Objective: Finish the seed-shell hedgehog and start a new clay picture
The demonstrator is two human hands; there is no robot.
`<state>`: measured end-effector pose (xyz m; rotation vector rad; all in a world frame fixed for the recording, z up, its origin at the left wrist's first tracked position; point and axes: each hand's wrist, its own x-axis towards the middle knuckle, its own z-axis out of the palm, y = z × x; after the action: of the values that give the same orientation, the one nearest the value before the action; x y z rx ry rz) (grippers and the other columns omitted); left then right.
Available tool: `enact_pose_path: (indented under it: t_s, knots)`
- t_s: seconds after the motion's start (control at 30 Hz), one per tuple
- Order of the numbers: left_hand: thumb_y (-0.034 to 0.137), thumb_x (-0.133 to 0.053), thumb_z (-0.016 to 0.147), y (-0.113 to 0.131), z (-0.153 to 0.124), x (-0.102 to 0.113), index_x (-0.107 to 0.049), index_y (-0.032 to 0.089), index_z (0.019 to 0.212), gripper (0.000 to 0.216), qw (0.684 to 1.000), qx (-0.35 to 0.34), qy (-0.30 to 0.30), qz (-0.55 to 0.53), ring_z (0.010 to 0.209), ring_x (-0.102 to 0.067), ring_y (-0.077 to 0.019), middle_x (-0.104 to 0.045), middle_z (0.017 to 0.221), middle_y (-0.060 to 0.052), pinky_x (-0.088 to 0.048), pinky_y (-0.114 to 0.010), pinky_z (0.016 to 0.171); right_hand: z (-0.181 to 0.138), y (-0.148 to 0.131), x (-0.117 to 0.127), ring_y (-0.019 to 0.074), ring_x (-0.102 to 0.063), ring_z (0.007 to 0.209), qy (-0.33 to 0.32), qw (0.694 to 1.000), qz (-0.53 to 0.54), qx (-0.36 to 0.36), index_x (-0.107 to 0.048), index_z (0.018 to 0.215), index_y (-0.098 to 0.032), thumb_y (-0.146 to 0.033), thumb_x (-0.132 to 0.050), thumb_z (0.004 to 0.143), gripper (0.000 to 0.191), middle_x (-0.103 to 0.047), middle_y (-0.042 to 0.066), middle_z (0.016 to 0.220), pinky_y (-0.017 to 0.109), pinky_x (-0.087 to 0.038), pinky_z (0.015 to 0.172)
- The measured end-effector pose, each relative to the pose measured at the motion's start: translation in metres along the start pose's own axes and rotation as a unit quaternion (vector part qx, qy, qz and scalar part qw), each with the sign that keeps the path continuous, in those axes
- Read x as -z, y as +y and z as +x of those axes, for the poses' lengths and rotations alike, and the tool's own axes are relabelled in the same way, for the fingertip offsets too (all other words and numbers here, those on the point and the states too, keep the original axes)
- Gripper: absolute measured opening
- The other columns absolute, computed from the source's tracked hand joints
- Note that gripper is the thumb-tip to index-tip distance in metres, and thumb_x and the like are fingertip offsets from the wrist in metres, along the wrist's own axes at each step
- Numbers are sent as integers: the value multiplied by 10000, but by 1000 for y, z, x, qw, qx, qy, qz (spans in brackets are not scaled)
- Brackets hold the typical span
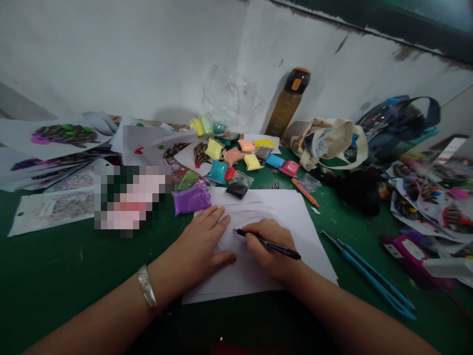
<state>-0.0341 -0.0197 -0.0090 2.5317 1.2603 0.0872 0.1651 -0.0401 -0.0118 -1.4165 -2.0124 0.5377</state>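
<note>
White paper (295, 212) lies on the green table in front of me, several sheets thick. My left hand (203, 246) rests flat on its left side with the fingers stretched out. A black pen (277, 247) is pinched in my right hand (271, 246), its tip on or just over the sheet. A faint curved pencil-thin line shows beside the pen and partly runs behind my right hand. Just beyond my left fingertips sits a purple packet of soft clay (192, 199). A black packet (239, 186) touches the far side of the paper.
Several coloured clay packets (218, 171) lie behind the paper. Blue tweezers (369, 276) and an orange stick (305, 193) are on the right. A bottle (288, 103) leans by the wall near a cloth bag (328, 143). Decorated sheets (66, 135) are piled left.
</note>
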Motion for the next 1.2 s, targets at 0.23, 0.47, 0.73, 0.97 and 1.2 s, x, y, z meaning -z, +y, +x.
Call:
enact_pose_path:
  t_s: [0.23, 0.47, 0.73, 0.97, 1.2]
  knots:
    - [523, -582, 813, -1, -1, -2, -406, 140, 1394, 718, 1000, -3, 5, 14, 1382, -267, -310, -332, 1489, -161, -252, -486, 1113, 0, -1, 0, 166, -613, 769, -27, 1000, 3, 15, -699, 852, -243, -174, -518, 809, 199, -712, -16, 795, 304, -382, 774]
    - [539, -568, 819, -3, -1, -5, -408, 147, 1393, 714, 1000, -7, 6, 11, 1378, -277, -310, -339, 1487, -157, -259, -496, 1109, 0, -1, 1, 157, -581, 700, -43, 997, 13, 62, -701, 844, -234, -180, -521, 800, 192, -689, -8, 741, 300, -374, 732]
    - [558, -548, 827, -5, -1, -7, -411, 138, 1392, 718, 1000, -8, 11, 4, 1379, -270, -321, -329, 1491, -162, -248, -503, 1115, -1, 1, -1, 148, -576, 674, -58, 994, 33, 86, -698, 808, -226, -155, -534, 785, 180, -686, -7, 706, 309, -361, 733]
    - [564, -544, 827, -5, 0, -6, -399, 142, 1400, 726, 1000, -12, 11, 20, 1377, -275, -316, -335, 1487, -167, -264, -503, 1106, 0, 3, 1, 148, -578, 650, -37, 994, 50, 87, -694, 758, -216, -150, -510, 776, 197, -690, -3, 682, 313, -377, 725]
    - [563, -556, 818, -4, 0, -7, -399, 153, 1404, 732, 1000, 2, 8, 12, 1386, -250, -321, -311, 1500, -159, -259, -495, 1112, 1, 4, 9, 157, -608, 693, -21, 999, 46, 5, -686, 713, -206, -142, -503, 758, 200, -703, -6, 717, 317, -396, 738]
